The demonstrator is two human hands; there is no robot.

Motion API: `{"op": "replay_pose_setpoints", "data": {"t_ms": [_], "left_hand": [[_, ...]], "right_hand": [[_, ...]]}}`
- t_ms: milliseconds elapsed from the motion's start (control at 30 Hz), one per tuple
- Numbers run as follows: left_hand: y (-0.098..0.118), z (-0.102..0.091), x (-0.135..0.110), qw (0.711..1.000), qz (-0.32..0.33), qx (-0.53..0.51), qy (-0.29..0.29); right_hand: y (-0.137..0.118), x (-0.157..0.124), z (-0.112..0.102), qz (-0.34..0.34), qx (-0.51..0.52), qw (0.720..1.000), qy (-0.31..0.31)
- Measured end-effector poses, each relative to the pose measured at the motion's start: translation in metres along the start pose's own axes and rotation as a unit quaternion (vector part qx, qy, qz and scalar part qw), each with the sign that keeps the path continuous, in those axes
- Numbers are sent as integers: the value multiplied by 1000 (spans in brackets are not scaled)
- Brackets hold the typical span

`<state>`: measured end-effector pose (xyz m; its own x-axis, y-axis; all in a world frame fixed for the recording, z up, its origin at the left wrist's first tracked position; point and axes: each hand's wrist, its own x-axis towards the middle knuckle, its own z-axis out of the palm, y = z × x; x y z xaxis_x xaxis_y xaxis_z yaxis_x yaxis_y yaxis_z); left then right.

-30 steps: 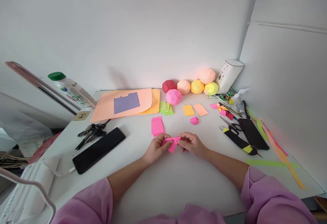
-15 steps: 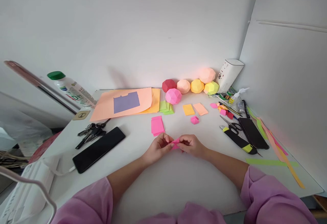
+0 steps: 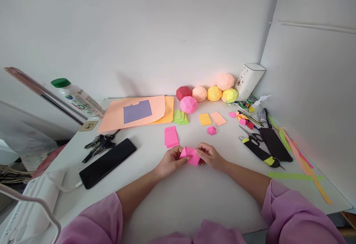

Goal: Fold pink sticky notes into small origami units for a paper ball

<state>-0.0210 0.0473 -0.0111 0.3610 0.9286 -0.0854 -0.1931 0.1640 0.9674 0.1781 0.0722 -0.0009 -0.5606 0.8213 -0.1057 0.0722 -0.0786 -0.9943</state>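
White table point(image 3: 178, 203) in corner; bare pale walls point(image 3: 155, 32).

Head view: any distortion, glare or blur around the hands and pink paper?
Head view: wide-angle bending along the white table; soft, even light with a pinkish glow on the wall behind the faceted paper balls; left hand, right hand and the folded pink paper piece they pinch are sharp.

black phone point(image 3: 108, 162), keys point(image 3: 99, 144), scissors point(image 3: 254, 137)
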Motion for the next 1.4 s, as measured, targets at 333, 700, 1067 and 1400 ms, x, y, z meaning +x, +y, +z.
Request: {"op": "replay_pose_setpoints", "data": {"t_ms": [333, 700, 1067, 1400], "left_hand": [[1, 0, 2, 996, -7, 75, 44], [9, 2, -2, 987, 23, 148, 58], [4, 0, -1, 991, -5, 129, 31], [5, 1, -1, 991, -19, 134, 18]], "right_hand": [[2, 2, 1, -8, -13, 1000, 6], [3, 0, 6, -356, -224, 880, 222], [10, -7, 7, -341, -405, 845, 78], [7, 5, -1, -259, -214, 941, 40]]}}
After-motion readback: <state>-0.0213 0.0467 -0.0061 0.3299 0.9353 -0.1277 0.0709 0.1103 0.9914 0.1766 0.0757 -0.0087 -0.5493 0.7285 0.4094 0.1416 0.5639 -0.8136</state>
